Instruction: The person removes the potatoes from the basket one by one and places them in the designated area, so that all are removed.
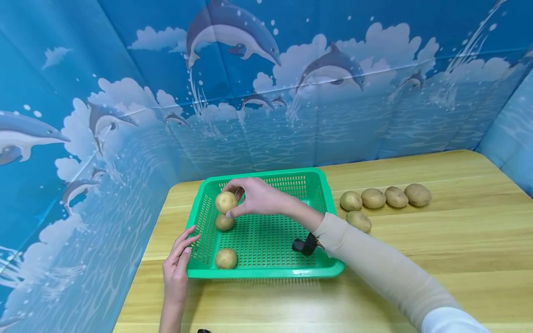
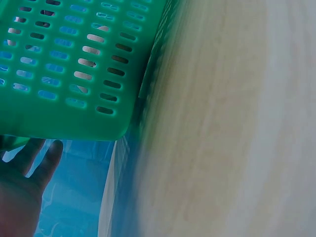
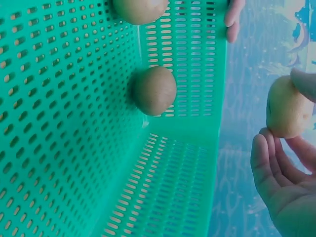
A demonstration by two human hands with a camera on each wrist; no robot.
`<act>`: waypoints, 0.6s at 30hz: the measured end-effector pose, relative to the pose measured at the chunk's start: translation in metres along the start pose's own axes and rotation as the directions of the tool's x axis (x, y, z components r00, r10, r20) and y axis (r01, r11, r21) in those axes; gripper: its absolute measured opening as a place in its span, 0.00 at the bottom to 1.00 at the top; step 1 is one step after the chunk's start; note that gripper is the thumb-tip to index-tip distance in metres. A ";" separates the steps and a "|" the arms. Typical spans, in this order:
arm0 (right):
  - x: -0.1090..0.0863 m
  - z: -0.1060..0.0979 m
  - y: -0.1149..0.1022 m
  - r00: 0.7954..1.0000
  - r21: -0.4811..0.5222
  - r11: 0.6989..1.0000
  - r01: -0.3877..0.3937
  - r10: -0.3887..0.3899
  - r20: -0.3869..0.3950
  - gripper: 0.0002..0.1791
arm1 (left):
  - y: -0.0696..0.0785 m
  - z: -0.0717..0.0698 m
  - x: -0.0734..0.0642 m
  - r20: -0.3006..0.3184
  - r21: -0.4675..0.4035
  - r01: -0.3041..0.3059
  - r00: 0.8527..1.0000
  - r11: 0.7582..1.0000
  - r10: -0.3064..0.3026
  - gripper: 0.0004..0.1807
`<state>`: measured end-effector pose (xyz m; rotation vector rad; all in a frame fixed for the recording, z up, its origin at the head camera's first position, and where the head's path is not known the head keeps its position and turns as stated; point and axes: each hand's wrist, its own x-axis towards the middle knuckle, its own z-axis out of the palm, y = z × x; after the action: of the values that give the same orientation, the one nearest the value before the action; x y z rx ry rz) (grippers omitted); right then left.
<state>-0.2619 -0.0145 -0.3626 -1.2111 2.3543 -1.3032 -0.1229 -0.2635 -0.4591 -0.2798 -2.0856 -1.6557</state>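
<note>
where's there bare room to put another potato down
Bare: the basket floor right of its two resting potatoes, partly under the right forearm; the table right of the row of four potatoes, and in front of the basket. Crowded: the basket's left end, with the right hand, its held potato and the left hand.

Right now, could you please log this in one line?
right hand: holds potato over basket; left hand: touches basket; in basket: two potatoes
</note>
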 end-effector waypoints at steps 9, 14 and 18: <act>-0.017 -0.008 -0.009 0.996 0.029 0.999 -0.022 0.025 -0.085 0.26 | 0.000 0.000 0.000 -0.007 -0.014 -0.015 1.000 1.000 0.015 0.16; -0.027 -0.015 -0.016 0.991 0.063 0.997 -0.050 0.057 -0.123 0.28 | -0.001 0.000 -0.001 -0.005 -0.022 -0.014 1.000 1.000 0.014 0.16; -0.035 -0.019 -0.023 0.983 0.092 0.994 -0.058 0.072 -0.167 0.29 | -0.002 0.000 0.000 -0.008 -0.026 -0.007 1.000 1.000 0.006 0.16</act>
<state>-0.2360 0.0169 -0.3406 -1.0263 2.4004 -1.5251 -0.1232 -0.2643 -0.4610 -0.2877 -2.0570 -1.6782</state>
